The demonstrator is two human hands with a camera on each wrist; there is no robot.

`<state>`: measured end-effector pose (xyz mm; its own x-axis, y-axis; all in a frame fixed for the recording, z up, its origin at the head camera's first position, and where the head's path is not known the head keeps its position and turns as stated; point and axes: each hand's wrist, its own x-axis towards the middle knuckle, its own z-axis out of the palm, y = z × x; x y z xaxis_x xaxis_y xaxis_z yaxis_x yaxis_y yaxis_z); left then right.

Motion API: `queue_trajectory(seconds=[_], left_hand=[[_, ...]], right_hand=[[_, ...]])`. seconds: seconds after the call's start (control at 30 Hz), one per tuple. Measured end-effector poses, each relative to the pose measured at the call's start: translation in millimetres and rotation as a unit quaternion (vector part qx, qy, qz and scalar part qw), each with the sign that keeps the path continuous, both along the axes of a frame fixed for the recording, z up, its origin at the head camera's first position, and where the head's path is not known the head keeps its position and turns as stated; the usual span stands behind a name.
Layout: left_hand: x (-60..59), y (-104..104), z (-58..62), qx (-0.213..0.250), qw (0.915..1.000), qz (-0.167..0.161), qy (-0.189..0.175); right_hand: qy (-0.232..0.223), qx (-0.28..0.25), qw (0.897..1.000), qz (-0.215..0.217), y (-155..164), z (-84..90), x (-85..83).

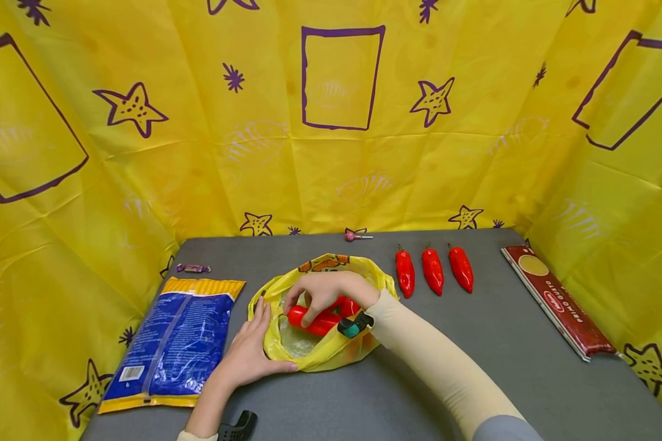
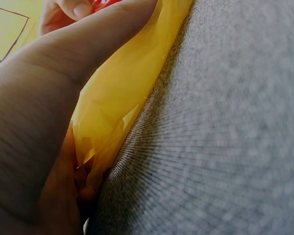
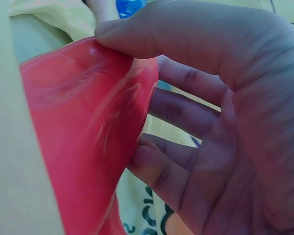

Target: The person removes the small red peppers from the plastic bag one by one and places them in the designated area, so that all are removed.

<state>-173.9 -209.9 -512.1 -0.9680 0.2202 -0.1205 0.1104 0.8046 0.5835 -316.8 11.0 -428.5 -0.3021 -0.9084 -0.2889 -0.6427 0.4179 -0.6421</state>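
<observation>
Left hand (image 1: 251,352): nearest the viewer, fingers straight, pressing the near-left rim of the crinkled yellow plastic bag (image 1: 314,358) flat against the grey table (image 1: 474,367).

Right hand (image 1: 325,291): reaching in from the right over the bag mouth, fingers curled round a glossy red pepper (image 1: 311,320). The pepper lies inside the bag, directly under the hand, long axis running left to right.

Left of bag: flat blue-and-yellow packet (image 1: 171,343).

Further back, right: three red peppers in a row (image 1: 433,271), well apart from the bag.

Far right: long dark red spaghetti packet (image 1: 557,300).

Back edge: small pink lollipop (image 1: 355,236).
</observation>
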Motion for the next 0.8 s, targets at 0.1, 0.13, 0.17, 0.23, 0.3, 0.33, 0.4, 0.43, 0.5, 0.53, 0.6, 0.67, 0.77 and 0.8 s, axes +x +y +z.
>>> queue_trajectory(seconds=[0.1, 0.13, 0.17, 0.23, 0.3, 0.33, 0.4, 0.43, 0.5, 0.53, 0.6, 0.67, 0.77, 0.8], left_hand=[[-0.1, 0.1, 0.0, 0.000, 1.0000, 0.000, -0.001], [-0.1, 0.2, 0.0, 0.001, 1.0000, 0.000, -0.001], [-0.1, 0.2, 0.0, 0.001, 1.0000, 0.000, -0.001], [0.0, 0.3, 0.1, 0.000, 1.0000, -0.001, -0.001], [0.3, 0.3, 0.2, -0.001, 1.0000, -0.001, -0.001], [0.4, 0.1, 0.2, -0.001, 1.0000, -0.002, -0.001], [0.8, -0.1, 0.4, 0.000, 1.0000, -0.001, -0.002], [1.0, -0.2, 0.5, 0.001, 1.0000, -0.001, -0.003], [1.0, -0.3, 0.4, 0.003, 1.0000, 0.000, -0.001], [1.1, -0.3, 0.2, 0.003, 1.0000, 0.000, 0.001], [0.8, -0.4, -0.3, 0.001, 1.0000, -0.001, 0.005], [0.5, -0.3, -0.8, 0.000, 1.0000, -0.003, 0.008], [-0.2, -0.1, -1.0, 0.000, 0.9999, -0.005, 0.009], [-0.4, -0.1, -0.8, 0.001, 0.9999, -0.005, 0.009]], right_hand=[[0.007, -0.022, 1.000, -0.006, 6.2, 0.7, -2.7], [0.008, -0.031, 0.999, -0.009, 8.4, 1.6, -3.3], [0.009, -0.041, 0.999, -0.011, 10.4, 2.8, -3.6], [0.007, -0.063, 0.998, -0.017, 14.1, 4.4, -4.6], [0.002, -0.087, 0.996, -0.023, 17.2, 5.9, -5.3], [0.002, -0.099, 0.995, -0.027, 18.6, 6.7, -5.6], [0.002, -0.122, 0.992, -0.037, 21.1, 7.9, -6.0], [0.005, -0.133, 0.990, -0.045, 22.2, 8.4, -6.2], [0.021, -0.155, 0.986, -0.062, 24.4, 9.7, -6.0], [0.028, -0.166, 0.983, -0.072, 25.4, 10.0, -6.1], [0.042, -0.187, 0.977, -0.091, 27.1, 10.7, -6.0], [0.046, -0.206, 0.972, -0.107, 28.9, 11.9, -5.1], [0.048, -0.231, 0.964, -0.124, 31.3, 15.4, -2.3], [0.048, -0.238, 0.962, -0.129, 32.2, 17.0, -1.2]])
